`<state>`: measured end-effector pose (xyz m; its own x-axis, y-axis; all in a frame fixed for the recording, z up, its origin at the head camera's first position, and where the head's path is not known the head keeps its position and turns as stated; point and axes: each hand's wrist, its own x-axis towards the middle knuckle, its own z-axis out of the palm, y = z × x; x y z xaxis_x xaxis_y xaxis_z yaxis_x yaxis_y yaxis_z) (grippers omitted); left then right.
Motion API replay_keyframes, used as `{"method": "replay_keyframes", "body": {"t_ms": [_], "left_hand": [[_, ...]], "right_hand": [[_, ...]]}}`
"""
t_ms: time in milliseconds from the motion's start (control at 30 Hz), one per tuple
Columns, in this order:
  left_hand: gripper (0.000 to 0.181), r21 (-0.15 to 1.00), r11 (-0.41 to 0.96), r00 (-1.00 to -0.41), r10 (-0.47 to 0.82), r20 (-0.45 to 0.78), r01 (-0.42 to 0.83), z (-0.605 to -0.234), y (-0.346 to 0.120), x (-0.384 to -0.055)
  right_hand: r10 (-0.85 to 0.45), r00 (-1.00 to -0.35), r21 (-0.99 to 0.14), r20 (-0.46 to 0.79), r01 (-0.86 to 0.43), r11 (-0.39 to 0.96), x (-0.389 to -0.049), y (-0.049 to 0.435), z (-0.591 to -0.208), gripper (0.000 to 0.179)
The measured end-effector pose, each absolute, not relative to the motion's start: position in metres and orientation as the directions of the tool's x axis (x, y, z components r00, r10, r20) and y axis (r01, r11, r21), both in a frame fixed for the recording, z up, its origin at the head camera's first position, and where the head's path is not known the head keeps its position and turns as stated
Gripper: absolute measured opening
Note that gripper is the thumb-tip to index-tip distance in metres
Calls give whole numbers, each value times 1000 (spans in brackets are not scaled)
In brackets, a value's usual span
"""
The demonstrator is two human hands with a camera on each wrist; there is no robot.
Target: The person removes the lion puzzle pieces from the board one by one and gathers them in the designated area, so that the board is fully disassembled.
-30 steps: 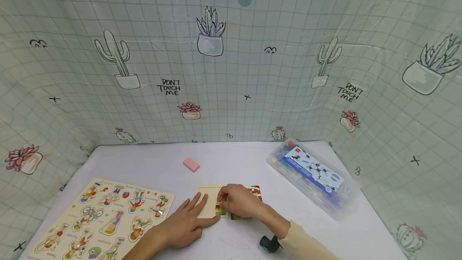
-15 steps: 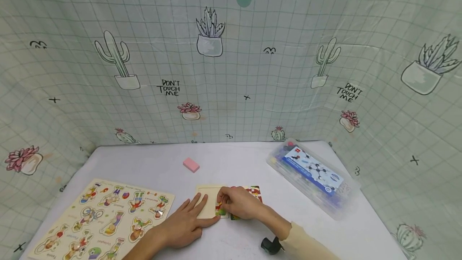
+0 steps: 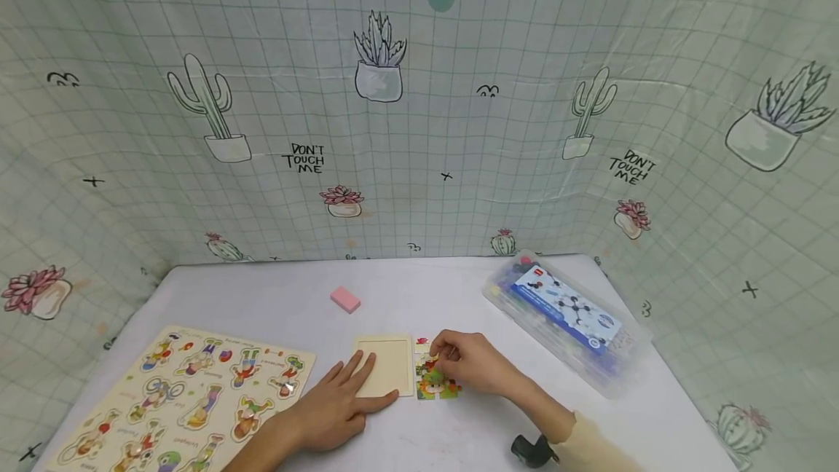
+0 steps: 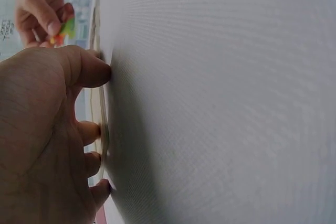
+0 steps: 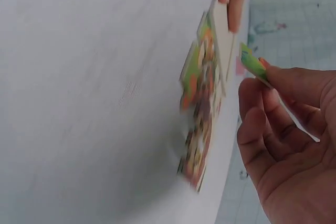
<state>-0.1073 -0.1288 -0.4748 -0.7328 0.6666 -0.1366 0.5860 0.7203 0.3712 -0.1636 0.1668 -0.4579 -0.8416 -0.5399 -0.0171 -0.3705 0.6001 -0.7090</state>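
Note:
My left hand (image 3: 334, 410) lies with spread fingers on the left and near edges of a small square wooden puzzle tray (image 3: 392, 366). The tray's recessed floor shows bare. Between thumb and fingertips, my right hand (image 3: 477, 361) pinches a puzzle piece (image 5: 253, 66), green with some orange, above the table. Just right of the tray, beneath the right hand, several colourful puzzle pieces (image 3: 432, 387) lie grouped; the hand covers part of them. The right wrist view shows these pieces blurred. In the left wrist view the pinched piece appears beyond the left thumb.
A large board with sports figures (image 3: 203, 403) lies at the left. Behind the tray is a pink block (image 3: 345, 299). A clear plastic case with a blue label (image 3: 566, 319) stands at the right. A small black object (image 3: 532, 451) is by the right sleeve.
The right hand has lifted a puzzle piece from the tray's right side and moved right with it, over the grouped pieces. The left hand has stayed on the tray.

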Motion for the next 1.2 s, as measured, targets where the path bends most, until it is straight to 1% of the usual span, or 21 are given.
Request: {"method": "replay_keyframes", "body": {"t_ms": [133,333,600,767,1033,1200], "left_hand": [[57,383,714,-732,669,-130,586,-474,-130,-107],[57,387,702,-726,679,-111,598,-474,-130,-106],[57,391,700,-725,680,-108,598,-475,-132,-107],[57,390,698,-724,682,-105,601,-476,-131,-106],[57,394,701,-725,679,-114,594,-476,-130,-106],[56,398,703,-726,677,-121,589,-477,-131,-107]], "right_hand": [[-514,-857,-710,-39,-338,617,-164,192,-457,9],[-540,-833,-763,-120,-270,588,-164,222,-460,10],[-558,-807,-804,-194,-195,562,-163,228,-467,12],[-557,-809,-802,-189,-200,563,-162,225,-469,9],[-542,-825,-752,-159,-254,608,-162,224,-471,4],[-532,-834,-733,-144,-271,624,-162,221,-471,4]]}}
